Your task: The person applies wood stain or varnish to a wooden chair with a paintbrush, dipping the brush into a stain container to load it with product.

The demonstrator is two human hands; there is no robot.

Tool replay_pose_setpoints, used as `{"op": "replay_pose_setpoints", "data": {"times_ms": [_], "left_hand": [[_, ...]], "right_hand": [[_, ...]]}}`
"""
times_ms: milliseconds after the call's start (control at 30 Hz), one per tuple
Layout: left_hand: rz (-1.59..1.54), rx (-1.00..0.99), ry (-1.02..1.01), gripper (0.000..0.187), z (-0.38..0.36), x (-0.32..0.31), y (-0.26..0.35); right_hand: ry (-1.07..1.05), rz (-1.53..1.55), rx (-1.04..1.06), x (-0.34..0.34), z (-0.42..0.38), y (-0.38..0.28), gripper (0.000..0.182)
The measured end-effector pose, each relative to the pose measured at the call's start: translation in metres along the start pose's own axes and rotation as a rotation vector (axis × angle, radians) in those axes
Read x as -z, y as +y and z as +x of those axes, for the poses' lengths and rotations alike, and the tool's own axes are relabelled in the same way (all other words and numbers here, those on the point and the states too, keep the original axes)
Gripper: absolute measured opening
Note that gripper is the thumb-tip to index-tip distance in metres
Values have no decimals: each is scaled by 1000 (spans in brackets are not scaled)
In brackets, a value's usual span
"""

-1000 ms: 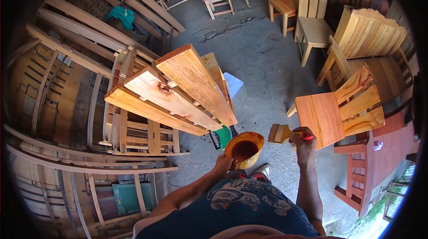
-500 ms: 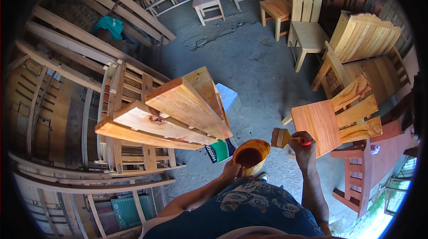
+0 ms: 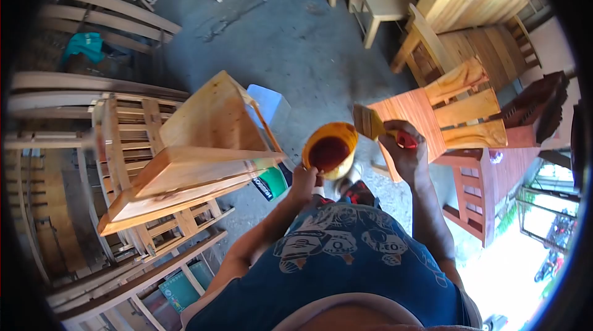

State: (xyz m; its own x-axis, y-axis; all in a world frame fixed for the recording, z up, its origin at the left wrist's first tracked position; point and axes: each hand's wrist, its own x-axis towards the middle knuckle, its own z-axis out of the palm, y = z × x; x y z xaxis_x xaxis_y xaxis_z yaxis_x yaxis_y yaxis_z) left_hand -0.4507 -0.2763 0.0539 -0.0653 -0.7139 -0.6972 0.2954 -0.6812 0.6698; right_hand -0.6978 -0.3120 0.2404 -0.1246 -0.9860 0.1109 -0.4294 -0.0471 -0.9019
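My left hand (image 3: 304,184) grips the near rim of a yellow container (image 3: 332,150) with dark reddish-brown liquid in it. Closed round the red handle of a wide paintbrush (image 3: 369,123), my right hand (image 3: 404,150) is just right of the container. The brush head points left, close to the container's rim but apart from it. Beyond the brush stands a light wooden chair (image 3: 411,118) with a slatted back. Left of the container is a wooden chair with a tall slatted back (image 3: 179,176), nearest to my left hand.
A green and white can (image 3: 270,181) and a pale blue box (image 3: 265,105) stand by the left chair. Stacked wooden frames (image 3: 123,145) fill the left side. A wooden bench (image 3: 482,46) is at the upper right, a reddish bench (image 3: 472,186) at the right.
The view has shifted, so the chairs and bench sit further left and higher in it. Both hands still hold the container and brush, and the brush head is now nearer the container.
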Motion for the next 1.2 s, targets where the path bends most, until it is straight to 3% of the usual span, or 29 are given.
{"op": "replay_pose_setpoints", "data": {"times_ms": [233,600,867,1100,1200], "left_hand": [[-99,-28,116,23,57,-54,25],[-80,146,375,25,126,-126,83],[-52,184,436,22,186,-136,102],[-55,181,392,24,266,-138,151],[-75,216,263,30,303,-130,190]], "right_hand": [[56,120,-15,49,73,44,22],[61,453,-232,96,190,115,26],[61,518,-368,76,234,132,29],[58,427,-372,40,303,128,25],[94,373,-386,3,351,115,23]]}}
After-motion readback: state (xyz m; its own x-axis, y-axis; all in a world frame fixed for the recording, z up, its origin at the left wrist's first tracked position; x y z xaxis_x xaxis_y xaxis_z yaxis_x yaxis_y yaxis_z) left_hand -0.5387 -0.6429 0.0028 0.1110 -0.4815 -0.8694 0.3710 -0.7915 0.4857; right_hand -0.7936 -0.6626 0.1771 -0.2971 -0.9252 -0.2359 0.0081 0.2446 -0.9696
